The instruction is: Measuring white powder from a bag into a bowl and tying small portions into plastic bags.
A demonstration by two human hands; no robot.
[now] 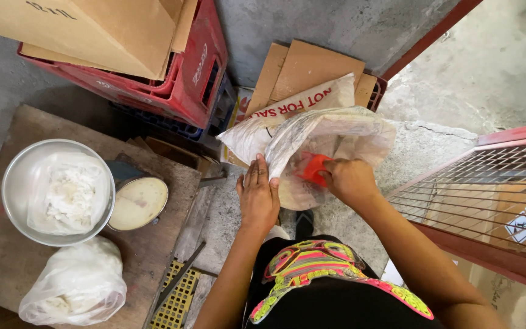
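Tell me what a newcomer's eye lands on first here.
At centre, the right hand dips a red scoop into a white sack that the left hand holds open. At left, a metal bowl of white dough-like lumps sits on a wooden board, under red crates.

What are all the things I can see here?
Sack: one, whitish, open, on the floor in the middle.
Scoop: one, red, inside the sack's mouth.
Metal bowl: one, silver, on the wooden board at left, holding a white lumpy mass.
Small pan: one, cream inside, right beside the bowl.
Plastic bag: one, clear, white contents, below the bowl.
Wooden board: one, brown, left.
Crates: red, stacked, top left.
Cardboard: brown, on the crates; more flat pieces behind the sack.
Wire mesh frame: one, red-edged, right.
Left hand: holding the sack's edge.
Right hand: gripping the scoop.
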